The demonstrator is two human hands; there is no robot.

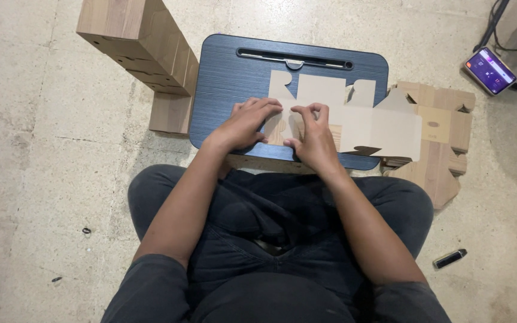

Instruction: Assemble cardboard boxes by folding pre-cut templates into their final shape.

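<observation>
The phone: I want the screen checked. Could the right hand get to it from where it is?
Probably yes. The right hand rests on the flat cardboard, and the phone lies on bare floor to the right. Only the low cardboard stack lies between; a long stretch, though.

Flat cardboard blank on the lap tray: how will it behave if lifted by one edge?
The cardboard blank looks thin and die-cut, so it is probably light and would likely sag or hinge at its creases. Both hands, left hand and right hand, press it flat on the blue lap tray, which suggests it may spring up.
</observation>
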